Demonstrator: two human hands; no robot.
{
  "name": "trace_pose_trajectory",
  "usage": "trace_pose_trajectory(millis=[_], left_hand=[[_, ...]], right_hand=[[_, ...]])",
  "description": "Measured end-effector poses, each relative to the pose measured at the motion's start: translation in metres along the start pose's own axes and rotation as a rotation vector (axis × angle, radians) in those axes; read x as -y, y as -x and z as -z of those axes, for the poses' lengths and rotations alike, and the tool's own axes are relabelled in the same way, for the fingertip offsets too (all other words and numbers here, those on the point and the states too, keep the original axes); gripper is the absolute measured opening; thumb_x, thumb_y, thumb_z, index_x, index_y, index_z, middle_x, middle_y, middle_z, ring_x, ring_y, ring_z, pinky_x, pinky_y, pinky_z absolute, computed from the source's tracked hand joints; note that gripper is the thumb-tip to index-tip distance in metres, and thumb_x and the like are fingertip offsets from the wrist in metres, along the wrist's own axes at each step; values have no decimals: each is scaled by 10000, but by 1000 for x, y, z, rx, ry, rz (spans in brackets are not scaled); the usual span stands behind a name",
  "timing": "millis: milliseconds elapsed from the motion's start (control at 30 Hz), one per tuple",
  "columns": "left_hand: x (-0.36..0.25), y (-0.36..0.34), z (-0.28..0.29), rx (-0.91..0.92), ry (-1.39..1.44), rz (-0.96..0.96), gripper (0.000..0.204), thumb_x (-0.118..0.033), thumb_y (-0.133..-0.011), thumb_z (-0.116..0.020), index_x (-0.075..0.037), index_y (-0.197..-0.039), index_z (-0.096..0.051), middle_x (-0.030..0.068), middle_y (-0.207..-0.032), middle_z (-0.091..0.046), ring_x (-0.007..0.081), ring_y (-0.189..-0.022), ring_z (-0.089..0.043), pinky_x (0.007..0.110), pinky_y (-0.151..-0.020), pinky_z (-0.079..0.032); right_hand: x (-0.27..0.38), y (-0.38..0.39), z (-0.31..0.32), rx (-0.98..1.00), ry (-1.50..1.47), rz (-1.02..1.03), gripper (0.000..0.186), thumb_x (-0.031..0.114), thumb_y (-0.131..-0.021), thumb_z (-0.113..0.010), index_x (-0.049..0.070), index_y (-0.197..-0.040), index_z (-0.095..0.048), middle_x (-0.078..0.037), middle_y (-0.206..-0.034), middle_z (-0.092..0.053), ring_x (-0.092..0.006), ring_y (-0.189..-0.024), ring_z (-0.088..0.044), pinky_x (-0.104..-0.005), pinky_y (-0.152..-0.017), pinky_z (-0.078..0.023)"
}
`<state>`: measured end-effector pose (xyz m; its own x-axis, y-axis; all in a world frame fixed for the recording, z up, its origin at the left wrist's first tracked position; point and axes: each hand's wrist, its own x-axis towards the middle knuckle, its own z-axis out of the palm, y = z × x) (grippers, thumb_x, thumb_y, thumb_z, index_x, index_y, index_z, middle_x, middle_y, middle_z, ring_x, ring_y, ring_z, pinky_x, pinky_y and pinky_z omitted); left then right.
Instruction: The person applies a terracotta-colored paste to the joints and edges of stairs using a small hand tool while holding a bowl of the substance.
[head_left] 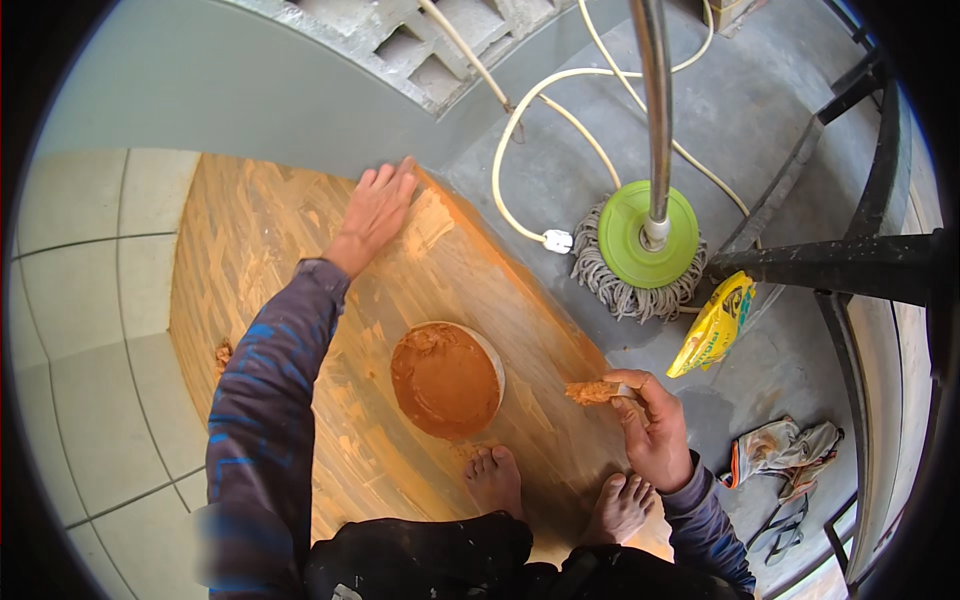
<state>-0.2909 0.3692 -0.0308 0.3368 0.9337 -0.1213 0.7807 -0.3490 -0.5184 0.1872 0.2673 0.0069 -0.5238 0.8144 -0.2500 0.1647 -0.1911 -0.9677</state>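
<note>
My right hand (655, 425) grips a small pale flat scraper (624, 390), its end loaded with a lump of orange-brown paste (590, 392). Most of the scraper is covered by paste and fingers. My left hand (377, 210) lies with fingers stretched out at the far edge of the wood-patterned surface (370, 300), close to the grey wall, and holds nothing. Between my arms stands a round white bowl (497, 362) with orange-brown paste (445, 385) inside. Smears of the same paste cover the surface and its right edge.
Beyond the right edge, a mop (650, 235) with a green disc stands on the grey floor. A white cable (497, 170) loops behind it. Nearby are a yellow packet (712, 325), black metal framework (830, 268), dirty gloves (785, 450) and a sandal (785, 530). Pale tiles (95, 290) lie left.
</note>
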Motion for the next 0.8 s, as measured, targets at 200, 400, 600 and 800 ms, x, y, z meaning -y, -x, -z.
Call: trace_pose_trajectory(millis=[200, 400, 600, 800], left_hand=[[7, 13, 0, -12, 44, -15, 201, -67, -929, -525, -49, -1126, -561, 113, -1419, -585, 239, -1050, -565, 361, -898, -442], [4, 76, 14, 57, 111, 122, 240, -51, -903, -547, -25, -1141, -551, 144, -1354, -608, 272, -1061, -566, 381, -901, -444], [-36, 118, 67, 69, 471, 512, 418, 3, -865, -635, -27, -1269, -534, 200, -1191, -632, 370, -1118, -571, 430, -920, -460], [-83, 194, 110, -102, 831, 853, 405, -34, -946, -649, -73, -1332, -533, 178, -1126, -647, 332, -1042, -621, 398, -885, -487]], right_hand=[[-5, -1, -7, -31, -43, 22, 303, -96, -953, -575, 14, -1229, -633, -151, -1025, -703, -219, -861, -665, -299, -795, -511], [-5, 2, -10, -2, -49, 3, 300, -96, -950, -580, 11, -1225, -637, -130, -961, -673, -169, -802, -614, -280, -760, -500], [-12, 3, -20, -28, -307, -76, 334, -79, -997, -564, -12, -1324, -582, -77, -1028, -707, -139, -900, -634, -256, -830, -500], [-22, -9, -51, -33, -721, -333, 380, -41, -1014, -594, -63, -1387, -527, -98, -1191, -724, -150, -1084, -670, -290, -925, -544]])
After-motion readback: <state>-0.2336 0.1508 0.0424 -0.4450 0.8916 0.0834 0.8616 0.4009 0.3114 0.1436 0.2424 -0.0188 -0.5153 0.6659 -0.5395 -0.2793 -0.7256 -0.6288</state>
